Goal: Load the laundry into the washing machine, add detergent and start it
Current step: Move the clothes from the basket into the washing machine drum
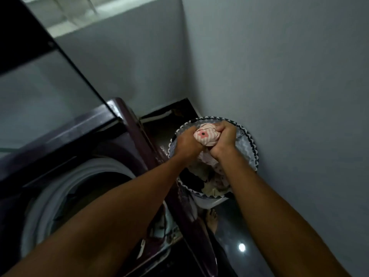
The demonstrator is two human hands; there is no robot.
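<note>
Soft printed cloth [204, 136], pink-striped with a flower motif, is shown bunched above a fabric-sided laundry basket [252, 148] with zigzag-trimmed rim. The washing machine [127, 124] body is finished in glossy dark maroon; its lid [50, 92] is smooth glass. The walls [279, 76] are matt painted; the dark floor [235, 236] is polished and reflective.

A: How many machines?
B: One dark purple top-loading washing machine [127, 140], with one raised glass lid [50, 92].
A: Baskets?
B: One round fabric laundry basket with a zigzag rim [252, 143], just right of the washing machine.
A: Hands?
B: Two, left hand [187, 143] and right hand [224, 136], above the basket, sharing one pink flower-print cloth [205, 136]. One bare foot [211, 218] below it.
</note>
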